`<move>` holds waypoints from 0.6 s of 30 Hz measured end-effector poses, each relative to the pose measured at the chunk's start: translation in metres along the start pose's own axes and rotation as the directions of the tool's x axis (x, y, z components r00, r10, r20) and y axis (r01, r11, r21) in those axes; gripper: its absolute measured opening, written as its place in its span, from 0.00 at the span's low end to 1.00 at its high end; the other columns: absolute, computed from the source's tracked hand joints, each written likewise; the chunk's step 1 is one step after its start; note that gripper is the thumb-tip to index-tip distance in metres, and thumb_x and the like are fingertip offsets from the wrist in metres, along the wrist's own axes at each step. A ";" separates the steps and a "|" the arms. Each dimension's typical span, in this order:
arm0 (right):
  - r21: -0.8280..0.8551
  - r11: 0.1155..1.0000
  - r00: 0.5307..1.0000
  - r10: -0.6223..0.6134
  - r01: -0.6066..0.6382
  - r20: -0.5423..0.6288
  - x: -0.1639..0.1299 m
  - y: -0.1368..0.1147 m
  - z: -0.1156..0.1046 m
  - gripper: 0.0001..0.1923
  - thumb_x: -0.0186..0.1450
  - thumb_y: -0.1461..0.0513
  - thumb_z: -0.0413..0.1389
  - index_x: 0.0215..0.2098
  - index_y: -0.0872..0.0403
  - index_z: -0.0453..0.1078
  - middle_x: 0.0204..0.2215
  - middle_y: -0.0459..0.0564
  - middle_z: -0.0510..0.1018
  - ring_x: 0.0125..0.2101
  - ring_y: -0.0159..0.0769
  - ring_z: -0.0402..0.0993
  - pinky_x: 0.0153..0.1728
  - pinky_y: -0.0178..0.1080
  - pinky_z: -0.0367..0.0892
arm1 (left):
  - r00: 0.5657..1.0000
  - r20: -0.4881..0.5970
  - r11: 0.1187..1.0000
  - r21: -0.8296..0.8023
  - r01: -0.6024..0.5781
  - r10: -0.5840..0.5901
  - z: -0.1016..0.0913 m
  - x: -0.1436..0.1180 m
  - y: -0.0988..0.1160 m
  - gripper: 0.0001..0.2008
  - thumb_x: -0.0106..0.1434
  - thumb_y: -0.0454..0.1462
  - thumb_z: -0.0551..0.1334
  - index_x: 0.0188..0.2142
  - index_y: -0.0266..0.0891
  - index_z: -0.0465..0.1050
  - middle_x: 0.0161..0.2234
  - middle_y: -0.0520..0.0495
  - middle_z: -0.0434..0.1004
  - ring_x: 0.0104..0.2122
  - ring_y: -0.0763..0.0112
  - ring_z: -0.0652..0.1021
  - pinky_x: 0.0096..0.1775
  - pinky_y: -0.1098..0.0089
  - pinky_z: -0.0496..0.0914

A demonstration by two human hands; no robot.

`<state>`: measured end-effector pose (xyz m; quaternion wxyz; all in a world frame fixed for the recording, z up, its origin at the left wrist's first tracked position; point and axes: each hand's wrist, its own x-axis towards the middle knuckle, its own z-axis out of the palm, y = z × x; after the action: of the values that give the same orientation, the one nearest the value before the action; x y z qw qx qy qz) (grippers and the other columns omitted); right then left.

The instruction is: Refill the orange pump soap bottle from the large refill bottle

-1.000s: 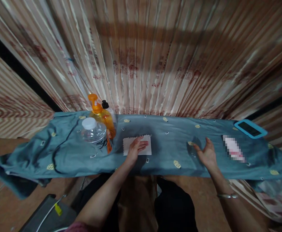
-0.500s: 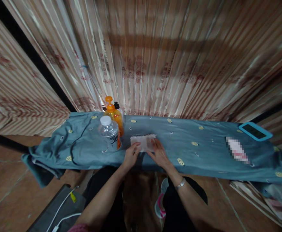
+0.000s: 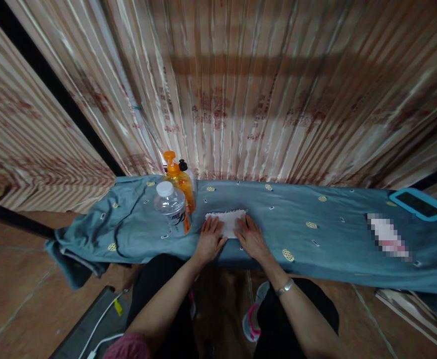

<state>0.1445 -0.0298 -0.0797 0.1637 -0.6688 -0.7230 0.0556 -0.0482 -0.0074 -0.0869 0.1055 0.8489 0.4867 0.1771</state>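
Observation:
A small white cloth [image 3: 229,224] with a wavy edge lies flat on the teal cover [image 3: 241,253] right in front of me. Fingers stretched out, my left hand [image 3: 210,242] rests on the cloth's left side. On its right side my right hand [image 3: 252,239] lies with fingers spread and fingertips on the fabric. Neither hand grips it. To the left of the cloth stand a clear plastic bottle [image 3: 170,207] with a white cap and an orange pump bottle [image 3: 183,187] behind it.
A black-topped pump bottle [image 3: 183,165] is partly hidden at the back. Far right lie a blue-framed tablet [image 3: 422,204] and a blurred-out white and pink item [image 3: 388,237]. A striped curtain [image 3: 226,89] hangs behind. A dark box [image 3: 91,324] with white cables sits low left.
My left hand has gone from pinching the cloth's near-left edge to lying flat on it. My right hand's fingers have spread on the right side. The view has shifted slightly.

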 end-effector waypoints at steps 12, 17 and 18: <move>0.070 0.997 0.995 0.026 -0.020 -0.096 -0.005 0.009 0.004 0.25 0.70 0.57 0.56 0.62 0.57 0.62 0.64 0.62 0.66 0.63 0.51 0.64 0.60 0.57 0.64 | 0.976 -0.215 0.942 -0.333 -0.052 -0.023 -0.047 -0.048 -0.002 0.26 0.72 0.45 0.51 0.66 0.40 0.55 0.66 0.35 0.60 0.67 0.58 0.63 0.66 0.52 0.60; 0.098 0.995 0.993 0.032 -0.021 -0.112 -0.010 0.006 0.018 0.27 0.69 0.57 0.57 0.64 0.56 0.60 0.64 0.61 0.66 0.63 0.52 0.63 0.60 0.59 0.63 | 0.903 -0.428 0.972 -0.228 -0.061 -0.043 -0.078 -0.066 -0.001 0.33 0.71 0.46 0.54 0.69 0.40 0.45 0.67 0.32 0.58 0.67 0.53 0.62 0.65 0.49 0.60; 0.101 0.995 0.993 0.036 -0.024 -0.114 -0.011 0.006 0.020 0.27 0.69 0.56 0.56 0.64 0.56 0.61 0.64 0.61 0.65 0.63 0.52 0.62 0.60 0.59 0.62 | 0.872 -0.488 0.979 -0.194 -0.058 -0.045 -0.082 -0.069 -0.003 0.34 0.70 0.46 0.55 0.70 0.40 0.43 0.67 0.31 0.56 0.67 0.52 0.61 0.65 0.48 0.59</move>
<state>0.1449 -0.0369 -0.1025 0.2376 -0.6727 -0.6985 0.0553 -0.1153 -0.0648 -0.0261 0.0641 0.7627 0.4741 0.4353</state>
